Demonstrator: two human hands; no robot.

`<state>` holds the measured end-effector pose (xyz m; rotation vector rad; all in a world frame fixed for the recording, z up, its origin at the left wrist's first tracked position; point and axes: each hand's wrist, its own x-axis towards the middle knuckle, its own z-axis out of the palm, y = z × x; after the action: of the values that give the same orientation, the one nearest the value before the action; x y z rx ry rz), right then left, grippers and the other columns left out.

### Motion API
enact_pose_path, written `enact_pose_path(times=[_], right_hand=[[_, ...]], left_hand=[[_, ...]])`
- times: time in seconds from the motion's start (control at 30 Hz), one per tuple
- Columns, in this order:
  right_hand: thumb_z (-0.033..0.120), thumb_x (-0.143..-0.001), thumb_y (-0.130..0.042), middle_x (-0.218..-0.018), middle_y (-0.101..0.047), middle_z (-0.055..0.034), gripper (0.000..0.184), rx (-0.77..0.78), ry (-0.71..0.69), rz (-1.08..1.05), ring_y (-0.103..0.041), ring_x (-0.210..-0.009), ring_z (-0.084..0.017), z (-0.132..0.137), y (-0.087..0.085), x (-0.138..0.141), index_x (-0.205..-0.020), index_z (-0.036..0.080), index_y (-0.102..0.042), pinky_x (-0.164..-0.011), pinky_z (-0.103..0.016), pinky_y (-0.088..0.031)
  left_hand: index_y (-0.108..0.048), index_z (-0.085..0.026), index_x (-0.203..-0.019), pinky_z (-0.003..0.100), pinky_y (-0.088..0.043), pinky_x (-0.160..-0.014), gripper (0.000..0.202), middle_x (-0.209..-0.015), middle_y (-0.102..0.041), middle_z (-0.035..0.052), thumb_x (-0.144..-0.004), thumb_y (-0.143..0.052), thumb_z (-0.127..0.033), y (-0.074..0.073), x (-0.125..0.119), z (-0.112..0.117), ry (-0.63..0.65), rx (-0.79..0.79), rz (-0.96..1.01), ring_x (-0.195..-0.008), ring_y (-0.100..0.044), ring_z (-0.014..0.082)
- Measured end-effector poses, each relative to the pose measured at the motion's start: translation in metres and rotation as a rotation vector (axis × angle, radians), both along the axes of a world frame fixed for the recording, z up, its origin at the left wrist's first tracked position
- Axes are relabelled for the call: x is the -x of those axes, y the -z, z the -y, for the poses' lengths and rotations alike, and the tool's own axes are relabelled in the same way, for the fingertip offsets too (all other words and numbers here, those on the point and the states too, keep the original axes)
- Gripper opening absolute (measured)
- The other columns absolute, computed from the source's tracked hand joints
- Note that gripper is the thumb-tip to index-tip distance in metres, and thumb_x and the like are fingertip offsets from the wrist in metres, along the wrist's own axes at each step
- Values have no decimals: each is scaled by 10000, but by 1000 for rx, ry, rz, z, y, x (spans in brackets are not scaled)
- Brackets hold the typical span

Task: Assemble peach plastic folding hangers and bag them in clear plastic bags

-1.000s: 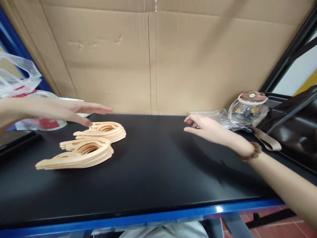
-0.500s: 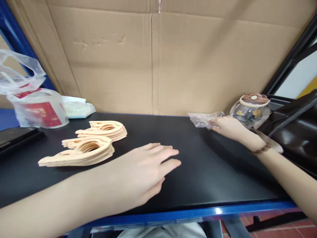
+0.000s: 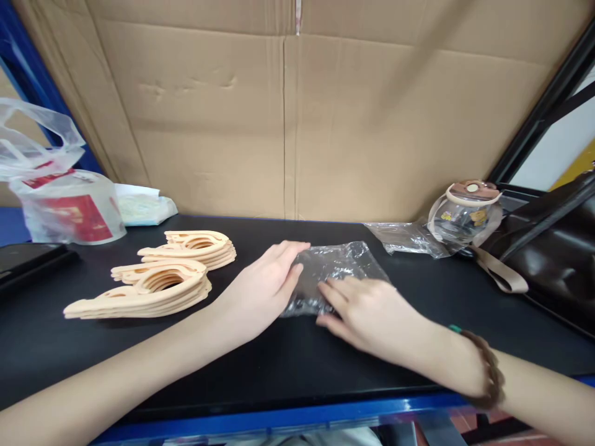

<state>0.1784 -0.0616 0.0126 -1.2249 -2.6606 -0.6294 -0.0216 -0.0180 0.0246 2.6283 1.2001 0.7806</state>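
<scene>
A clear plastic bag [image 3: 346,257] lies flat and crinkled on the black tabletop in front of me. At its left edge rests my left hand [image 3: 263,291], fingers stretched out and thumb apart. My right hand [image 3: 372,310] is over the bag's lower right part, its fingertips pressing on the film and slightly blurred; it looks open too. Left of my left hand are two stacks of cream plastic folding hangers, a nearer stack [image 3: 153,294] and a farther stack [image 3: 199,248].
More clear plastic bags [image 3: 404,238] lie at the back right, beside a transparent bottle [image 3: 467,210] with a strap and a dark leather bag [image 3: 553,241]. At left stand a bagged tub [image 3: 79,207], a tissue pack [image 3: 144,205] and a black device [image 3: 32,263]. Cardboard [image 3: 209,124] walls the back.
My right hand has come from the back right to the middle, and one plastic bag now lies there. My left hand has shifted slightly left and away from me, to that bag's edge.
</scene>
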Motion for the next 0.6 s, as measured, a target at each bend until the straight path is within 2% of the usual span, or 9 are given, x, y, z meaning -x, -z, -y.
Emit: enact_pose_path(times=[0.03, 0.07, 0.13, 0.2, 0.23, 0.3, 0.43, 0.6], right_hand=[[496, -932, -442, -934, -709, -163, 510, 44, -49, -38, -669, -774, -269, 6, 1, 6, -1109, 67, -653, -595, -354, -513], [501, -938, -424, -938, -710, -150, 502, 83, -90, -65, -670, -780, -262, 10, 0, 9, -1102, 87, -656, -604, -353, -524], [375, -981, -365, -960, -711, -121, 396, 117, -118, -126, -676, -813, -234, 12, -4, 6, -1101, 136, -657, -656, -344, -547], [243, -985, -330, -1036, -700, -116, 354, 95, -80, -177, -673, -901, -226, 6, -8, -5, -1109, 160, -652, -734, -355, -563], [229, -980, -341, -1094, -685, -121, 345, 80, -50, -195, -665, -958, -235, 1, -9, -12, -1128, 163, -645, -771, -376, -567], [275, -971, -387, -1214, -641, -129, 339, 89, -3, -196, -639, -1054, -263, -9, -5, -26, -1194, 169, -620, -837, -433, -563], [434, -968, -396, -1396, -527, -138, 482, 192, 34, -121, -562, -1205, -296, -12, 10, -44, -1363, 184, -514, -980, -501, -484], [470, -990, -301, -1520, -368, -106, 548, 306, 79, -111, -431, -1338, -281, 5, 13, -49, -1475, 217, -341, -1036, -529, -421]], left_hand=[[-445, -140, -1363, 396, -352, -1113, 431, -1395, -504, 109, -984, -294, -281, 5, 2, -2, -19, 25, -74, -1303, -455, 224], [-449, -105, -1363, 420, -350, -1110, 447, -1412, -487, 141, -977, -312, -284, 11, 3, -3, -35, 50, -153, -1320, -439, 253], [-454, -60, -1365, 458, -332, -1114, 487, -1451, -437, 189, -972, -337, -321, 19, 6, -3, -52, 90, -280, -1360, -386, 297], [-439, -60, -1388, 473, -303, -1126, 550, -1488, -372, 202, -973, -344, -408, 23, 9, 1, -36, 119, -339, -1393, -327, 309], [-415, -64, -1409, 483, -283, -1133, 598, -1505, -333, 204, -968, -344, -462, 23, 10, 3, -16, 132, -352, -1408, -291, 313], [-343, -72, -1455, 510, -249, -1139, 734, -1534, -234, 204, -931, -353, -586, 19, 15, 9, 34, 186, -372, -1434, -200, 327], [-162, -116, -1515, 573, -192, -1132, 981, -1559, -12, 179, -811, -379, -764, 13, 26, 16, 66, 315, -430, -1442, 0, 364], [-63, -197, -1524, 583, -142, -1138, 1028, -1562, 93, 125, -764, -390, -807, 15, 36, 15, 84, 346, -479, -1434, 95, 354]])
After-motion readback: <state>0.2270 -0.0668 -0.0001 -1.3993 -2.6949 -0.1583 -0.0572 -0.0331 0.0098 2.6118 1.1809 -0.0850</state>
